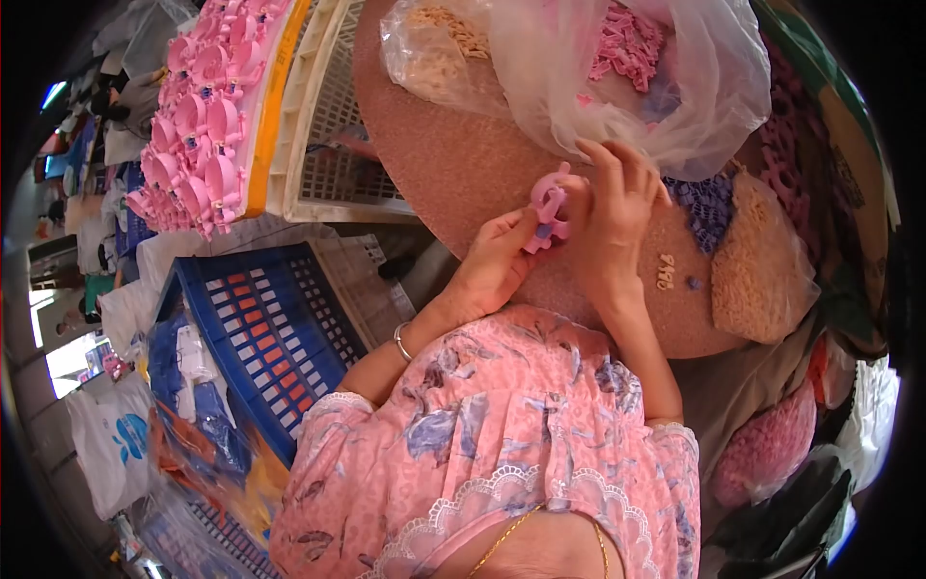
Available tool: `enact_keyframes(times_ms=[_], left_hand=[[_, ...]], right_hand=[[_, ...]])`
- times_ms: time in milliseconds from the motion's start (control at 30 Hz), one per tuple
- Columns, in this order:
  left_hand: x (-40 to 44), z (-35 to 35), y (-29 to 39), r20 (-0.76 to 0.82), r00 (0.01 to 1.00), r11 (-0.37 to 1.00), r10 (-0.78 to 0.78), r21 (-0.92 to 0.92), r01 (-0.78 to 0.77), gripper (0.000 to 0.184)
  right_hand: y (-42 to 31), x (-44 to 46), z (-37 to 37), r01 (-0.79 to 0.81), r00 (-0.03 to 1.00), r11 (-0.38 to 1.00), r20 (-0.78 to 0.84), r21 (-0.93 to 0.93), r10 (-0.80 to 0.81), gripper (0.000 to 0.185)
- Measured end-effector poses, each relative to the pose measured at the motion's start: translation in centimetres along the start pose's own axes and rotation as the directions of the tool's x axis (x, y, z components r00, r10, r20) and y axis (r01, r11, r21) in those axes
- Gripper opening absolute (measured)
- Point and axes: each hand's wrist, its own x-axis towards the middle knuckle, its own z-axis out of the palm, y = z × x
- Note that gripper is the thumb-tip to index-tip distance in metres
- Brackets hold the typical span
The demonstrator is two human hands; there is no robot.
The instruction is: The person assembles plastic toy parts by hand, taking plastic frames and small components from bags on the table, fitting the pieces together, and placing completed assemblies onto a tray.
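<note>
My left hand [499, 261] grips a small pink plastic part [550, 198] between thumb and fingers, above the table. The part has curved, ring-like shapes and a little purple piece [544, 231] on it. My right hand [619, 207] meets the part from the other side. Its thumb and forefinger are pinched at the part's edge, while the other fingers are raised and bent. Whether a tiny piece sits in that pinch is hidden. Right of this hand, small purple pieces [707, 207] spill near a bag of beige pieces [762, 265].
On the round brownish table [434, 145] lie a clear bag of pink pieces [627, 48], another of beige pieces [449, 34] and a few loose beige bits [666, 272]. Left stand pink parts in rows [207, 125], a cream crate [318, 125] and a blue crate [260, 338].
</note>
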Motion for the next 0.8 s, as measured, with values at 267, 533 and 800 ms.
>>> enact_keyframes(times_ms=[267, 533, 800], left_hand=[[-1.7, 0.6, -0.3, -0.083, 0.996, 0.985, -0.027, 0.165, 0.041, 0.028], [-1.3, 1.7, 2.3, 0.007, 0.999, 0.992, 0.032, -0.119, -0.031, 0.030], [-1.8, -1.5, 4.3, 0.078, 0.974, 0.964, 0.214, -0.178, -0.197, 0.040]], right_hand=[[-0.8, -1.1, 2.3, 0.440, 0.898, 0.869, 0.080, -0.225, -0.433, 0.053], [0.5, 3.4, 1.1, 0.216, 0.897, 0.800, -0.437, 0.559, 0.063, 0.033], [3.7, -1.2, -1.4, -0.122, 0.981, 0.846, -0.069, 0.519, 0.184, 0.022]])
